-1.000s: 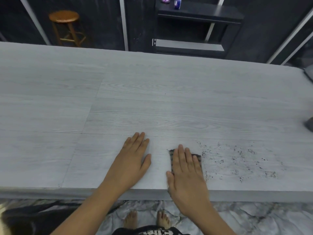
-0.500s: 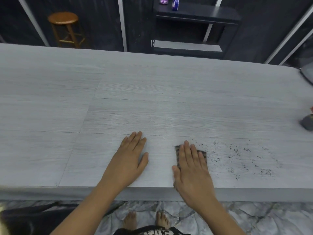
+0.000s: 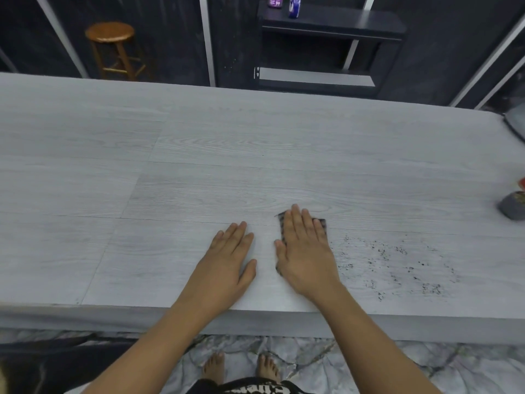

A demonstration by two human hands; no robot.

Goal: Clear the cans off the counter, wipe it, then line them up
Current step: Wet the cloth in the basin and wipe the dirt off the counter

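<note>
My right hand lies flat, palm down, pressing a dark checked cloth onto the grey wood-grain counter. Only the cloth's far corners show past my fingers. My left hand rests flat beside it on the bare counter, fingers together, holding nothing. Dark crumbs are scattered over the counter just right of the cloth. A purple can and a blue can stand on a dark shelf beyond the counter. At the right edge of the counter a grey can lies partly cut off.
A wooden stool stands beyond the counter at the far left. A grey object sits at the counter's far right corner, mostly out of frame. The counter's near edge runs just under my forearms, with a marbled floor below.
My right hand has slid the cloth away from me, from near the counter's front edge to further in. The left hand has stayed put.
</note>
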